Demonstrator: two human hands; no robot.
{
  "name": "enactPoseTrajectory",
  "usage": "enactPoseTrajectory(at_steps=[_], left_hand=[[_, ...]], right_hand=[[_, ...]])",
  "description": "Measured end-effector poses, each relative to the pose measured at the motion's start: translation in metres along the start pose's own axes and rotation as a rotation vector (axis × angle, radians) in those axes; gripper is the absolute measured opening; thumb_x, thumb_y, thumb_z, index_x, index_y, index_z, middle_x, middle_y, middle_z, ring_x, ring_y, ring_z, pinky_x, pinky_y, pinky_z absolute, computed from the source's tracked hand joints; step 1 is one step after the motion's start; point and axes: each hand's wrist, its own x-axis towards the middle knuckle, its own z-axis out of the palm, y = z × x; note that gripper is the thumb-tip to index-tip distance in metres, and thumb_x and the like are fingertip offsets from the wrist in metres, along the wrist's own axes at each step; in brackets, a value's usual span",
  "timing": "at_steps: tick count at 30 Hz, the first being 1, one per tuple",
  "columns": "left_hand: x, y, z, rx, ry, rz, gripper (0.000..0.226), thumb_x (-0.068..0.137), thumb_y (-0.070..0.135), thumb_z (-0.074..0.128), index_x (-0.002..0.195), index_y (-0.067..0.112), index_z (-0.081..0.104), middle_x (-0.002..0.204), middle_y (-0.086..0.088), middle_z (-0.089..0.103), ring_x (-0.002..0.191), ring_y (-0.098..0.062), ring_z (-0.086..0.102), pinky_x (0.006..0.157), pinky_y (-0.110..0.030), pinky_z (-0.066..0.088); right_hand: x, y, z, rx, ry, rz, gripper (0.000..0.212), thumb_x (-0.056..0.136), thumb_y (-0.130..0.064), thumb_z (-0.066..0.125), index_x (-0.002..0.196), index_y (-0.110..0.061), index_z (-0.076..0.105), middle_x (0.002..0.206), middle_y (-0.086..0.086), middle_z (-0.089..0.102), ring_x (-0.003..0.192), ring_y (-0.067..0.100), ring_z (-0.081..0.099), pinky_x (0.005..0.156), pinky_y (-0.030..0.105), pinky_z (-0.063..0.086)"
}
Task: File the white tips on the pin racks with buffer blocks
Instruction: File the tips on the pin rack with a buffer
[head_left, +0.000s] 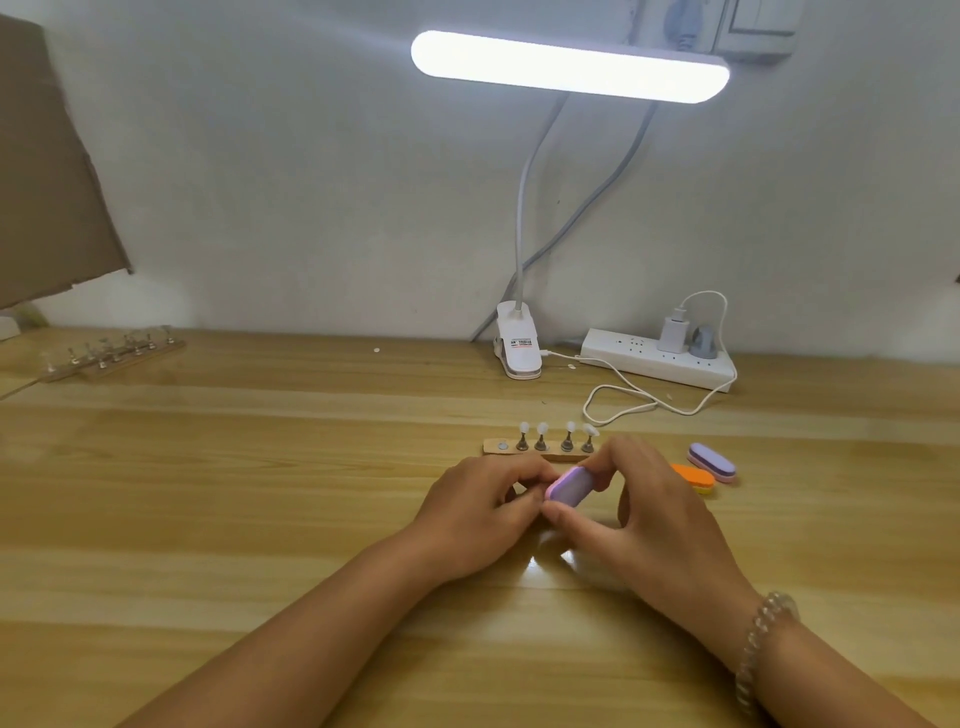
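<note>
The right hand (641, 501) pinches a lilac buffer block (571, 486) between thumb below and curled fingers above, holding it tilted just above the table (260, 493). The left hand (480, 512) meets it from the other side, fingers curled in against the block's near end; whether they grip anything there is hidden. A bead bracelet (763, 639) circles the right wrist. Just behind the hands lies a wooden pin rack (501, 447) with four white tips (543, 428) standing upright on their pins. To its right an orange block (693, 477) and a second lilac block (711, 461) lie side by side. A second rack (111, 352) sits far left near the wall. A clip lamp (517, 343) and a power strip (660, 358) stand at the back.
</note>
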Motion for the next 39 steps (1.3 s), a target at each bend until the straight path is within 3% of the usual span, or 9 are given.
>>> enactPoseTrajectory(at_steps=[3,7,11,16,20,24,29,33,39], left_hand=[[0.0004,-0.0003,-0.0005,0.012,-0.003,0.008,0.018,0.097,0.026,0.057,0.092,0.040,0.068,0.076,0.027,0.062,0.062,0.001,0.049,0.062,-0.023,0.032],[-0.0004,-0.0005,-0.0008,0.007,-0.009,0.006,0.019,0.097,0.026,0.057,0.094,0.040,0.070,0.069,0.031,0.057,0.059,0.000,0.046,0.059,-0.021,0.030],[0.0005,0.0013,-0.0014,0.008,-0.008,0.007,0.026,0.097,0.027,0.058,0.085,0.050,0.063,0.071,0.034,0.059,0.060,0.003,0.048,0.059,-0.021,0.031],[0.0007,-0.0007,-0.0008,-0.006,-0.006,0.003,0.019,0.096,0.026,0.058,0.098,0.038,0.071,0.070,0.028,0.058,0.059,-0.001,0.045,0.060,-0.023,0.031],[0.0013,0.0001,-0.0016,-0.001,-0.011,0.004,0.027,0.097,0.028,0.059,0.085,0.051,0.064,0.071,0.031,0.059,0.060,0.001,0.047,0.060,-0.022,0.032],[0.0009,-0.0023,-0.0016,-0.010,-0.015,0.002,0.020,0.097,0.025,0.058,0.097,0.040,0.071,0.070,0.027,0.059,0.061,-0.002,0.046,0.060,-0.024,0.032],[0.0025,-0.0015,-0.0005,-0.019,-0.008,-0.001,0.018,0.097,0.026,0.059,0.095,0.039,0.071,0.079,0.024,0.064,0.064,0.000,0.049,0.063,-0.024,0.034],[0.0022,-0.0040,-0.0003,-0.035,-0.008,0.000,0.020,0.096,0.022,0.058,0.096,0.037,0.071,0.076,0.022,0.061,0.065,-0.003,0.047,0.064,-0.028,0.038],[0.0021,-0.0032,0.0004,-0.027,0.001,0.006,0.017,0.097,0.024,0.059,0.095,0.037,0.071,0.080,0.020,0.065,0.064,-0.003,0.049,0.063,-0.025,0.035]], right_hand=[[0.0042,0.0036,-0.0018,0.063,0.072,0.047,0.027,0.074,-0.046,0.076,0.081,-0.031,0.056,0.084,-0.016,0.056,0.077,0.002,0.050,0.061,0.026,0.038],[-0.0016,0.0016,-0.0001,0.028,-0.035,-0.026,0.033,0.071,-0.054,0.071,0.083,-0.032,0.050,0.083,-0.016,0.052,0.073,0.001,0.050,0.057,0.022,0.033],[0.0053,0.0053,-0.0024,0.098,0.066,0.062,0.028,0.072,-0.049,0.075,0.082,-0.031,0.057,0.086,-0.013,0.058,0.075,0.003,0.050,0.063,0.027,0.039],[-0.0011,0.0017,-0.0003,0.038,-0.051,-0.030,0.032,0.070,-0.050,0.075,0.083,-0.032,0.052,0.084,-0.015,0.053,0.072,0.004,0.051,0.056,0.023,0.036],[0.0063,0.0064,-0.0025,0.111,0.077,0.052,0.025,0.072,-0.044,0.078,0.081,-0.032,0.059,0.085,-0.012,0.057,0.076,0.004,0.051,0.062,0.025,0.036],[-0.0004,0.0020,0.0007,0.033,-0.069,-0.049,0.032,0.070,-0.050,0.075,0.084,-0.032,0.052,0.085,-0.015,0.053,0.072,0.003,0.051,0.057,0.021,0.034],[0.0060,0.0068,-0.0023,0.119,0.066,0.057,0.025,0.073,-0.041,0.078,0.082,-0.030,0.059,0.087,-0.011,0.058,0.078,0.005,0.052,0.064,0.027,0.040],[-0.0018,0.0016,0.0005,0.029,-0.097,-0.047,0.035,0.070,-0.051,0.074,0.087,-0.031,0.052,0.088,-0.015,0.053,0.075,0.004,0.051,0.058,0.024,0.039],[0.0034,0.0057,-0.0013,0.062,0.034,0.025,0.027,0.074,-0.044,0.077,0.085,-0.029,0.057,0.089,-0.013,0.056,0.079,0.002,0.052,0.063,0.026,0.040]])
